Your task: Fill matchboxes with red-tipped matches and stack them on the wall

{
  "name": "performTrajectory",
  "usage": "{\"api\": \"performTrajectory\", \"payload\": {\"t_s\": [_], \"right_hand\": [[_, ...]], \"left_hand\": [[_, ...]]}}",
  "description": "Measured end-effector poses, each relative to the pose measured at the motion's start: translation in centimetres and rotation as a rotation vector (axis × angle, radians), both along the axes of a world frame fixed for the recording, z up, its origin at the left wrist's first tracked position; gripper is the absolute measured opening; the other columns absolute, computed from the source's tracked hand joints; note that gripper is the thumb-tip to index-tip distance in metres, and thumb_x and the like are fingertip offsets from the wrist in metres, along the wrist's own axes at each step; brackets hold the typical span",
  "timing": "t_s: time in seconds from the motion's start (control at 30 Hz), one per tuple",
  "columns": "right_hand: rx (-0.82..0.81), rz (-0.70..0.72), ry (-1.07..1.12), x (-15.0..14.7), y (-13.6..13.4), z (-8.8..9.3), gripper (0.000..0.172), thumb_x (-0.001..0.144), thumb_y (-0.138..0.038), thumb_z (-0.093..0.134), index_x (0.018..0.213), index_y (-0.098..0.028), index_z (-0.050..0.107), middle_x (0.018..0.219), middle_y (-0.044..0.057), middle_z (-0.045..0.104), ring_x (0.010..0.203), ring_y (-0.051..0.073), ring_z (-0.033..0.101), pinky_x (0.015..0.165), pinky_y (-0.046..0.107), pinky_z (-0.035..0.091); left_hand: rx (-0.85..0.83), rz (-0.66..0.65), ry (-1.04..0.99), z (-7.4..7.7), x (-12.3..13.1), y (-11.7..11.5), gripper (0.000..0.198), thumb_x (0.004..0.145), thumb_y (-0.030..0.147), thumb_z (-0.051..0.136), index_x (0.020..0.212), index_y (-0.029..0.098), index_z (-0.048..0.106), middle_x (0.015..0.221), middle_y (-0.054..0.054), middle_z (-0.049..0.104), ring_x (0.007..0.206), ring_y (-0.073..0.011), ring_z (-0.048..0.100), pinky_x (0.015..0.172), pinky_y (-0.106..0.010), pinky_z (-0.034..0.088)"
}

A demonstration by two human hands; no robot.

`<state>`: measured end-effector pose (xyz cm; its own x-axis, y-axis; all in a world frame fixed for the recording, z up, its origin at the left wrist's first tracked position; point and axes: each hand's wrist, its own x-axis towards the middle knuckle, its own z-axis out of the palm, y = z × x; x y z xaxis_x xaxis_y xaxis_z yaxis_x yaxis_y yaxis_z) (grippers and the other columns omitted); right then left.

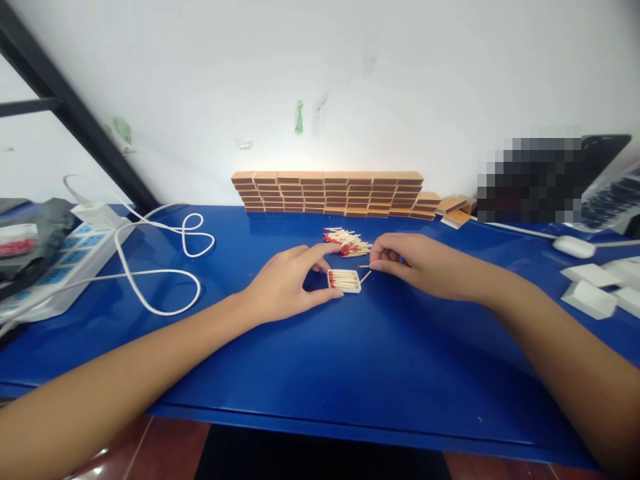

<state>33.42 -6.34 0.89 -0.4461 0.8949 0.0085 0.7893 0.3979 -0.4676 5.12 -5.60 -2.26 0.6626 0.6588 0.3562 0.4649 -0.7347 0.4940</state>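
Observation:
A small white matchbox tray lies on the blue table, partly filled with red-tipped matches. My left hand holds the tray at its left end, thumb at the near side and fingers curled around the far corner. Just right of the tray, my right hand pinches a single match between thumb and fingertips, its red head pointing left. Another loose match leans by the tray's right end. Behind both hands is a heap of matches, which my left index finger nearly touches.
Stacked matchboxes form a low wall at the back, with some open sleeves at its right end. White trays lie at the right beside a white computer mouse. A white cable and power strip occupy the left.

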Motion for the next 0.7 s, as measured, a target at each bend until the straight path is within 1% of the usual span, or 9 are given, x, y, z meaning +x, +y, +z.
{"api": "performTrajectory", "payload": {"t_s": [0.1, 0.2, 0.23, 0.37, 0.47, 0.6, 0.7], "right_hand": [[-0.030, 0.064, 0.010, -0.2, 0.0, -0.3, 0.030, 0.100, -0.050, 0.054, 0.092, -0.023, 0.067, 0.087, 0.005, 0.068, 0.074, 0.019, 0.057, 0.068, 0.032, 0.042], [-0.043, 0.075, 0.029, -0.2, 0.2, -0.6, 0.029, 0.097, -0.050, 0.058, 0.102, -0.023, 0.069, 0.084, 0.004, 0.066, 0.071, 0.019, 0.055, 0.066, 0.032, 0.040], [-0.050, 0.077, 0.028, -0.3, 0.2, -0.7, 0.029, 0.097, -0.050, 0.058, 0.102, -0.024, 0.069, 0.083, 0.004, 0.065, 0.070, 0.019, 0.054, 0.065, 0.032, 0.040], [-0.095, 0.067, -0.026, -0.3, 0.0, -0.7, 0.032, 0.100, -0.052, 0.053, 0.092, -0.024, 0.067, 0.082, 0.004, 0.066, 0.069, 0.019, 0.053, 0.064, 0.033, 0.039], [-0.111, 0.046, -0.056, 0.2, -0.3, -0.4, 0.034, 0.102, -0.053, 0.050, 0.092, -0.024, 0.066, 0.087, 0.006, 0.069, 0.073, 0.021, 0.057, 0.066, 0.035, 0.041], [-0.056, 0.006, -0.067, 1.2, -0.3, 0.2, 0.034, 0.102, -0.054, 0.051, 0.092, -0.025, 0.066, 0.091, 0.007, 0.071, 0.076, 0.023, 0.060, 0.068, 0.035, 0.042], [0.025, -0.031, -0.001, 1.0, -0.4, 0.6, 0.033, 0.102, -0.054, 0.051, 0.095, -0.025, 0.065, 0.089, 0.006, 0.070, 0.075, 0.022, 0.060, 0.067, 0.035, 0.043]], "left_hand": [[-0.002, 0.005, 0.002, 0.0, 0.0, 0.0, 0.068, 0.089, 0.042, 0.085, 0.148, 0.026, 0.055, 0.111, -0.001, 0.079, 0.103, -0.0222, 0.073, 0.095, -0.040, 0.057], [0.001, 0.003, 0.009, 0.1, 0.1, 0.0, 0.067, 0.089, 0.042, 0.084, 0.148, 0.025, 0.055, 0.110, -0.002, 0.079, 0.102, -0.0224, 0.073, 0.094, -0.039, 0.057], [0.007, 0.001, 0.011, 0.1, 0.1, 0.0, 0.067, 0.089, 0.041, 0.084, 0.148, 0.025, 0.055, 0.110, -0.002, 0.079, 0.102, -0.0223, 0.073, 0.094, -0.039, 0.057], [0.028, -0.004, 0.010, 0.0, 0.0, 0.1, 0.068, 0.088, 0.040, 0.085, 0.148, 0.024, 0.055, 0.110, -0.002, 0.079, 0.103, -0.0219, 0.073, 0.094, -0.038, 0.057], [0.020, 0.012, 0.012, 0.0, 0.0, 0.1, 0.068, 0.088, 0.040, 0.085, 0.148, 0.025, 0.055, 0.111, -0.002, 0.079, 0.103, -0.0216, 0.073, 0.094, -0.038, 0.058], [0.028, 0.020, 0.007, 0.0, 0.0, 0.1, 0.068, 0.089, 0.042, 0.084, 0.148, 0.025, 0.055, 0.111, -0.002, 0.079, 0.103, -0.0219, 0.074, 0.095, -0.039, 0.058], [0.039, 0.019, 0.010, 0.1, 0.1, 0.1, 0.068, 0.089, 0.041, 0.084, 0.148, 0.024, 0.055, 0.109, -0.002, 0.079, 0.103, -0.0222, 0.074, 0.096, -0.039, 0.057]]}}
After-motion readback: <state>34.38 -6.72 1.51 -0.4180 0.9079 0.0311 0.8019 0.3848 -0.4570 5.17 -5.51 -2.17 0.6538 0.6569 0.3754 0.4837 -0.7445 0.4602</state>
